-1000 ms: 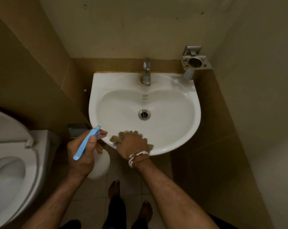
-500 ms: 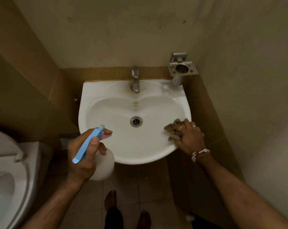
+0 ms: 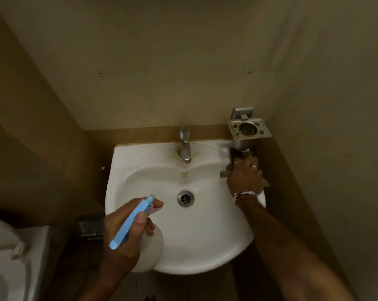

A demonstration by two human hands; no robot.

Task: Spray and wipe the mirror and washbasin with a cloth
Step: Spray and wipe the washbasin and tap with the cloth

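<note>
Head view: a white washbasin (image 3: 205, 240) is mounted in a tiled corner. A brown cloth (image 3: 236, 158) is pressed onto the basin's far right rim by the right hand (image 3: 245, 178), fingers closed over it, just below a metal holder (image 3: 249, 129). A spray bottle (image 3: 136, 222) with blue trigger is gripped by the left hand (image 3: 123, 237) over the near left rim. The tap (image 3: 184, 146) is seen at the rear centre.

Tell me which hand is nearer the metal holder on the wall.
Right. The right hand presses the cloth on the washbasin rim just below the metal holder; the left hand holds the spray bottle at the near-left rim.
</note>
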